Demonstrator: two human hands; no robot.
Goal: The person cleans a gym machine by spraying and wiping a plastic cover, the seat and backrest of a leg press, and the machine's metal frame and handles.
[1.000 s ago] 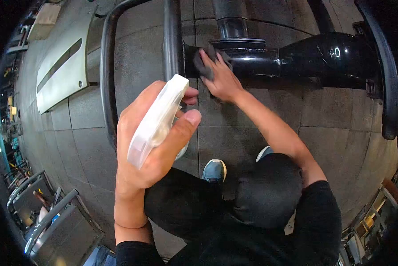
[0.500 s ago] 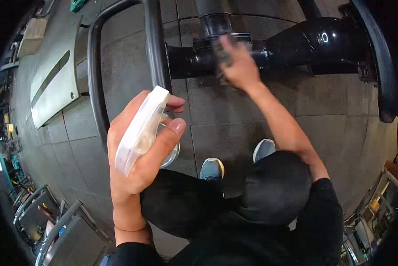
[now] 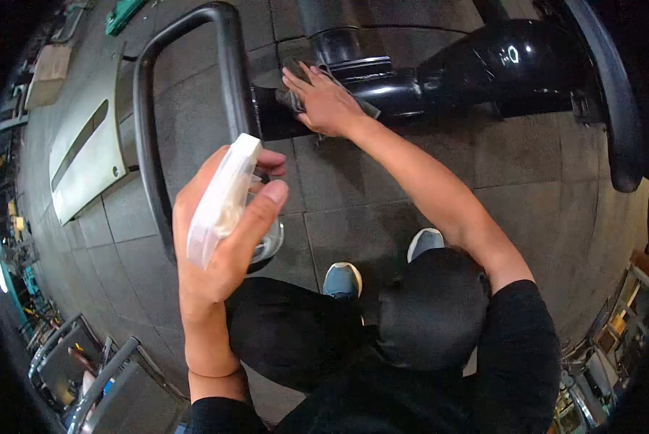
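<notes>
Notably, everything hinges on where the cloth (image 3: 364, 105) sits: it lies under the right hand (image 3: 329, 107), on the black pipe (image 3: 389, 92), near the pipe's left end and just below the foot of the upright post (image 3: 329, 30). The pipe's long axis runs sideways across the person's front, while the right forearm reaches up to it on a slant, from lower right to upper left. So most of the pipe's visible length stretches off to the right of the palm, and only a short stub remains on the left, by the bent bar (image 3: 234, 79).

The right hand is the nearer one; it is flat, fingers extended over the cloth, pressing rather than clenched. Meanwhile the left hand (image 3: 227, 262) is wrapped around a spray bottle (image 3: 222, 206), thumb and fingers curled about its white head. The bottle is held apart from the pipe, nearer the person and left of the cloth, its nozzle end facing away.
</notes>
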